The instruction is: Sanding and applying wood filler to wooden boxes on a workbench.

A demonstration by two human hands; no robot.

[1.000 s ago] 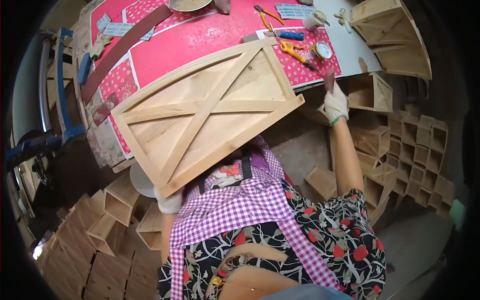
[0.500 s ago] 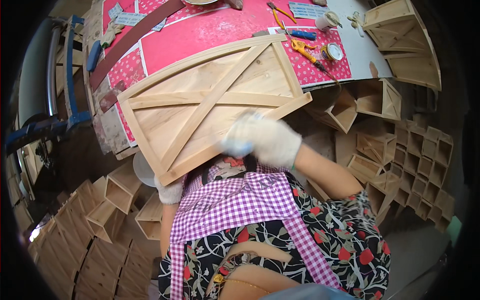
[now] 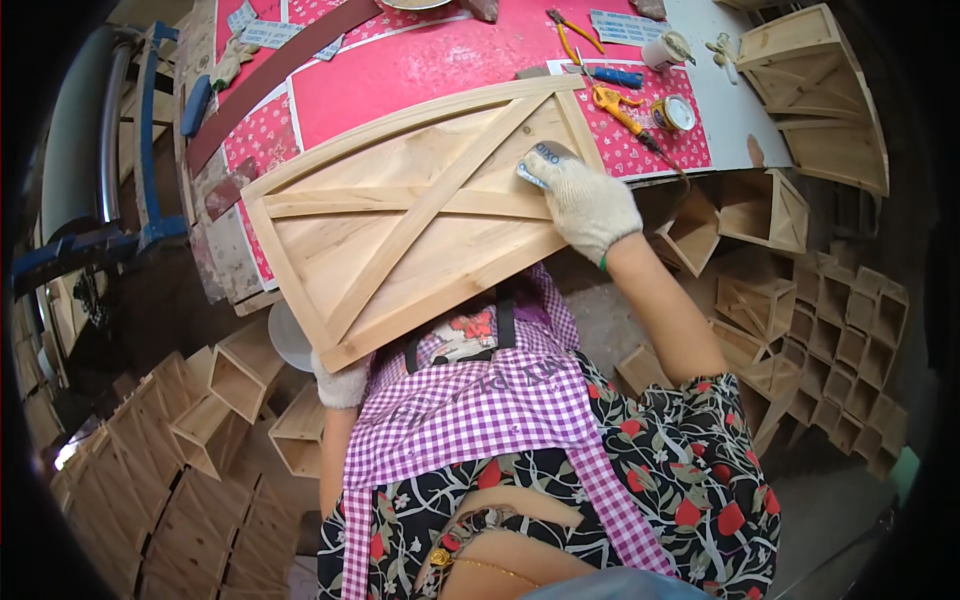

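A pale wooden panel (image 3: 400, 262) with a raised frame and crossed slats leans across the near table edge, tilted in front of my apron. My right hand (image 3: 592, 208), in a white knit glove, is at the panel's right end, closed on a folded piece of sandpaper (image 3: 535, 172) with a grey face and blue print on its back. The sandpaper lies against the panel near the right frame strip. At the lower left corner my gloved left hand (image 3: 341, 386) holds the panel from below; its fingers are hidden behind the wood.
On the pink-covered table (image 3: 420, 62) lie yellow-handled pliers (image 3: 575, 38), a yellow-handled tool with a cord (image 3: 615, 103), a blue-handled tool (image 3: 615, 76), an open can (image 3: 675, 113) and printed strips. Wooden boxes (image 3: 845, 320) are stacked right, with more (image 3: 245, 370) at lower left.
My right hand has moved up and right across the panel, from its lower edge to the right end, with the sandpaper. My left hand stays at the corner.
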